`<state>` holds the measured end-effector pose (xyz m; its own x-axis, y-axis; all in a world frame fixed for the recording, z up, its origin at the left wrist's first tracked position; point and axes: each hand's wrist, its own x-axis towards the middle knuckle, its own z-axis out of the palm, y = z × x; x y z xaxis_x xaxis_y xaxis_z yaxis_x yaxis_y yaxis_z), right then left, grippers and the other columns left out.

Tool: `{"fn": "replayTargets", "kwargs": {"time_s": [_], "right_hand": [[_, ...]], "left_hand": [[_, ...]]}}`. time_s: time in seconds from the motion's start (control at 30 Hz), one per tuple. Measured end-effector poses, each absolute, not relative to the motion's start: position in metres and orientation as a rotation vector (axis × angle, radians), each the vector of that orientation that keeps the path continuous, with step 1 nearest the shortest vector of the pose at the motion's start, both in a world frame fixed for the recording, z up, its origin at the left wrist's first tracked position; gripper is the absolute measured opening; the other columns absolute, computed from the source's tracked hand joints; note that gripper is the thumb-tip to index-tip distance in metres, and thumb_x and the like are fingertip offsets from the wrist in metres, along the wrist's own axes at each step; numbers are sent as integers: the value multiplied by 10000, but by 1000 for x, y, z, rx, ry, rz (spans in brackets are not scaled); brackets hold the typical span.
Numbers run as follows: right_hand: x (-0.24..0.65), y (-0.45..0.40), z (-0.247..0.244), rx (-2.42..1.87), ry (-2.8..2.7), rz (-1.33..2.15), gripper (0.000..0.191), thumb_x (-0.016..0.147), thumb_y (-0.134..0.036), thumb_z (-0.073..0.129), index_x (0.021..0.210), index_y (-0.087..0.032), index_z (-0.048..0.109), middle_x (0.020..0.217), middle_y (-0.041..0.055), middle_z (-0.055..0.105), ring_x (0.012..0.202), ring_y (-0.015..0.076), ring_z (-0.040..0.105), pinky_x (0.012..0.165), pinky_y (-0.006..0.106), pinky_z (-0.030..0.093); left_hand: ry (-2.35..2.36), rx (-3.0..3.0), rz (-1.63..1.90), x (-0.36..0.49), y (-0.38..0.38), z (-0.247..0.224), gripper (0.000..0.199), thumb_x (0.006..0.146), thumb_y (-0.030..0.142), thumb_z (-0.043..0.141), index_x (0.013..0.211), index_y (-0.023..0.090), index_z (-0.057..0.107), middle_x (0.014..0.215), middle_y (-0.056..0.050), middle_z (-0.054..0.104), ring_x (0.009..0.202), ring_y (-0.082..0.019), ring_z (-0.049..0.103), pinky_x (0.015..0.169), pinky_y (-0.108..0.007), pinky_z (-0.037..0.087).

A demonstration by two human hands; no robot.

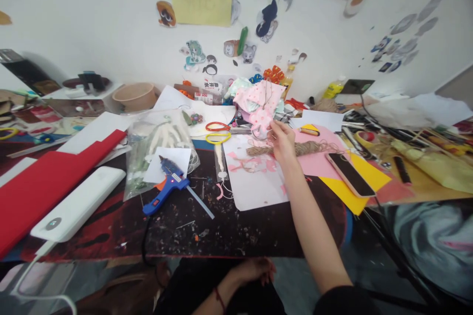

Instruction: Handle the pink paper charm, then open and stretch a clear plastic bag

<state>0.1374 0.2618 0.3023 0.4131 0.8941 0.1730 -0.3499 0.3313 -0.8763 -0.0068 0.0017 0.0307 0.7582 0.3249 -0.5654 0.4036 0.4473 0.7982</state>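
Observation:
My right hand (284, 141) reaches over the table, its thumb and fingers pinched on the lower edge of a pink spotted cloth (263, 117). Part of that cloth rests on a heap of other scraps. Beneath the hand lies a bundle of brown twine (308, 147), crossing a white sheet of paper (253, 189) with small pink scraps on it. Down by my lap, below the table edge, my left hand (260, 269) rests with loosely bent fingers and holds nothing. Red-and-yellow-handled scissors (218, 133) lie left of the cloth.
A blue glue gun (168, 189) sits on white paper at centre left, near a plastic bag (142, 133). Further left are a white power bank (79, 204) with a cable and a red board (48, 182). A phone (349, 174) lies on yellow paper at the right.

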Motion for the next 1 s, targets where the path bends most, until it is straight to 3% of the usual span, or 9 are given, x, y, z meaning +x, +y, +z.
{"fn": "replayTargets", "kwargs": {"time_s": [0.17, 0.27, 0.4, 0.47, 0.6, 0.67, 0.77, 0.83, 1.0], "right_hand": [[137, 260, 303, -873, -777, 925, 305, 625, -366, 900, 806, -186, 733, 681, -27, 692, 502, 57, 529, 466, 201, 372], [136, 259, 305, -880, -793, 920, 299, 632, -368, 894, 810, -187, 736, 683, -24, 696, 500, 65, 541, 465, 208, 381], [135, 258, 308, -881, -809, 910, 290, 640, -375, 886, 809, -187, 744, 690, -16, 703, 507, 71, 547, 470, 214, 389], [134, 256, 311, -873, -816, 895, 279, 650, -377, 879, 810, -190, 748, 694, -16, 704, 511, 68, 540, 480, 215, 395], [134, 252, 315, -854, -821, 868, 251, 669, -368, 869, 807, -197, 748, 684, -21, 703, 506, 63, 528, 488, 216, 396], [135, 250, 317, -842, -825, 859, 238, 678, -367, 863, 800, -199, 746, 686, -20, 704, 505, 65, 525, 486, 220, 394], [135, 248, 319, -817, -830, 846, 226, 689, -366, 856, 798, -202, 744, 687, -21, 703, 514, 67, 523, 496, 226, 405], [135, 246, 322, -793, -825, 836, 225, 693, -362, 855, 806, -206, 741, 683, -24, 701, 509, 67, 520, 496, 227, 405], [133, 237, 342, -706, -823, 793, 197, 705, -324, 857, 808, -203, 741, 647, -24, 696, 487, 65, 528, 494, 225, 403]], "left_hand": [[720, 1282, -102, -7, 10, 61, 387, 1004, 386, 647, 1311, 152, 620, 1285, -116, 660, 1102, -238, 681, 936, -453, 605], [610, 1412, -128, -15, 16, 95, 335, 1031, 388, 600, 1235, 127, 651, 1157, -106, 699, 992, -214, 703, 876, -426, 616], [457, 1667, 23, -48, 23, 177, 151, 998, 358, 635, 1034, 268, 750, 1051, -32, 758, 960, -218, 728, 820, -311, 583], [486, 1796, 155, -72, 33, 228, 174, 1020, 294, 583, 1089, 276, 743, 1058, -32, 764, 1012, -227, 710, 858, -332, 557], [1245, 2802, 579, -105, 76, 306, 310, 993, 84, 499, 1233, 157, 682, 1209, -133, 733, 1000, -307, 681, 811, -447, 544], [1476, 3031, 449, -110, 99, 319, 369, 928, -3, 519, 1230, 136, 679, 1212, -144, 721, 976, -315, 677, 756, -433, 540], [1513, 3149, 292, -108, 124, 315, 228, 915, -4, 533, 965, 132, 710, 1040, -122, 725, 943, -309, 662, 754, -422, 532], [1452, 3173, 246, -105, 133, 310, 198, 940, 26, 536, 893, 132, 697, 984, -114, 716, 961, -309, 652, 799, -432, 523], [1332, 3164, 113, -103, 143, 314, 233, 937, -1, 489, 962, 121, 686, 1060, -119, 714, 999, -303, 638, 834, -430, 477]]}}
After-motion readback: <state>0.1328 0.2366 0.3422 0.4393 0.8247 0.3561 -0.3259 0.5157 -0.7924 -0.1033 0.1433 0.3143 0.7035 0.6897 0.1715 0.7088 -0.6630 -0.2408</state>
